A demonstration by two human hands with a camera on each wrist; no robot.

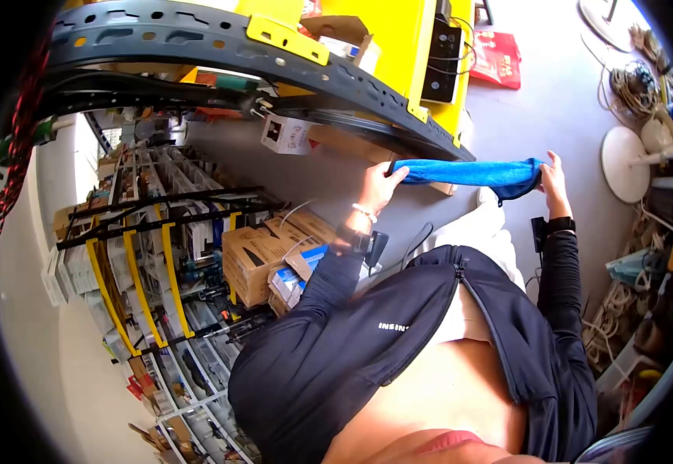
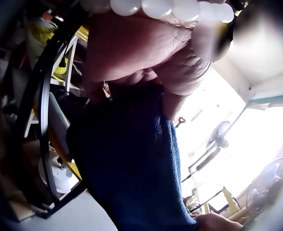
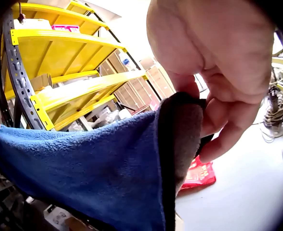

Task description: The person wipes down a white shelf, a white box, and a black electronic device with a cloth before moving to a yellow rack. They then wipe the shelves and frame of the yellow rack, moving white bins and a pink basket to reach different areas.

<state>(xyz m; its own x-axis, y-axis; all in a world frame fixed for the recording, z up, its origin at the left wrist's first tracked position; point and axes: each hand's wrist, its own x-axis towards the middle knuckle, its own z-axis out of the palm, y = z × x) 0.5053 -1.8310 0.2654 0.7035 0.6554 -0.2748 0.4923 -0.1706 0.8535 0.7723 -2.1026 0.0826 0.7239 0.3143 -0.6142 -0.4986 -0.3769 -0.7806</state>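
Note:
A blue cloth with a dark edging stretches between both hands, out in front of the body. My left hand, a white bead bracelet at its wrist, pinches one end between thumb and fingers. At the other end, my right hand grips a corner. Seen from the right wrist, the fleecy blue face of the cloth sags between the hands, and a greyish underside folds over beside the right fingers. In the left wrist view the cloth hangs dark below the left hand.
A yellow shelf rack with a grey perforated beam stands just beyond the hands. Cardboard boxes are stacked at left. A red bag lies on the floor; a round white base and coiled cables are at right.

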